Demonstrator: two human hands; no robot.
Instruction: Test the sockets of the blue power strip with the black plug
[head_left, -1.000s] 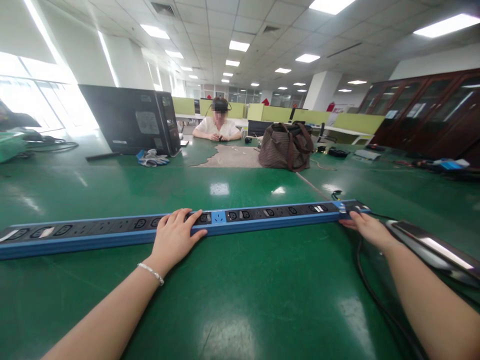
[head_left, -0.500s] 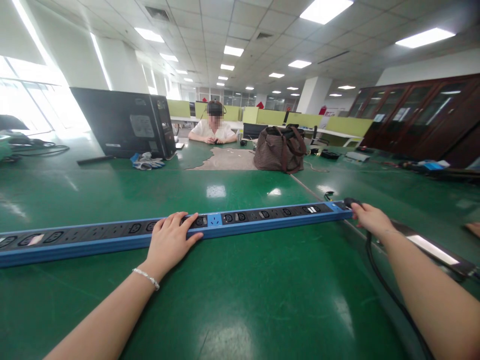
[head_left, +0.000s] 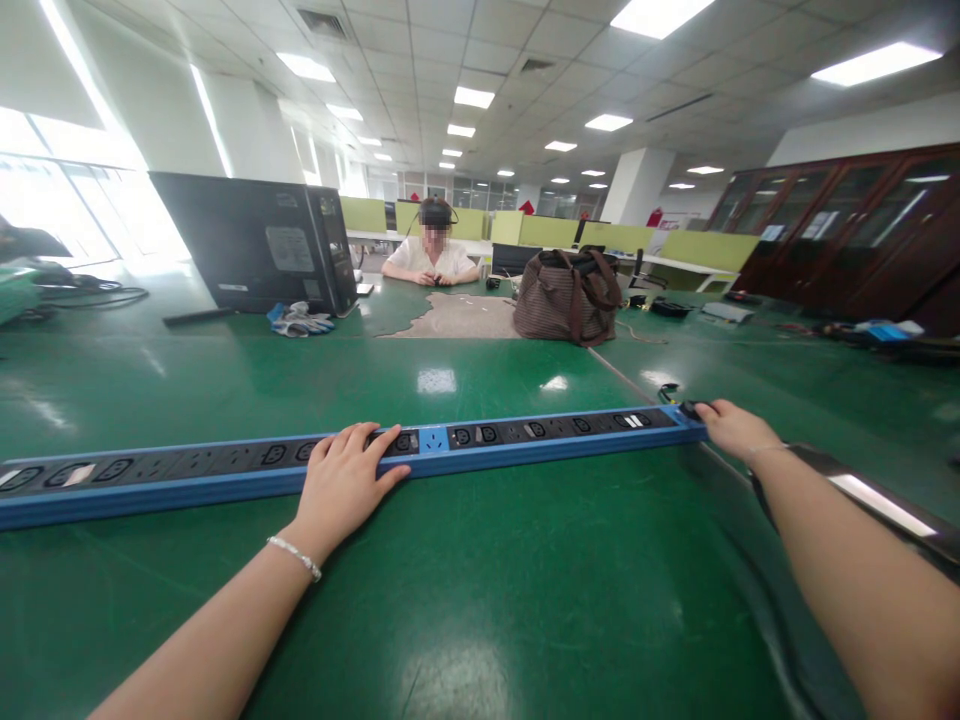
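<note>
A long blue power strip with black sockets lies across the green table, running off the left edge. My left hand rests on its middle, fingers spread over the sockets and thumb against the near side. At the strip's right end, my right hand is closed round a black plug. The plug sits against the end socket; how deep it goes in is hidden by my fingers. A dark cable, blurred, hangs down below my right forearm.
A black computer case stands at the back left, with gloves before it. A brown bag is at the back centre. Across the table sits a person. A dark flat device lies beside my right forearm.
My right hand and the plug have moved slightly, with the plug now lower against the strip's end. The cable has swung and blurred. My left hand stays on the strip.
</note>
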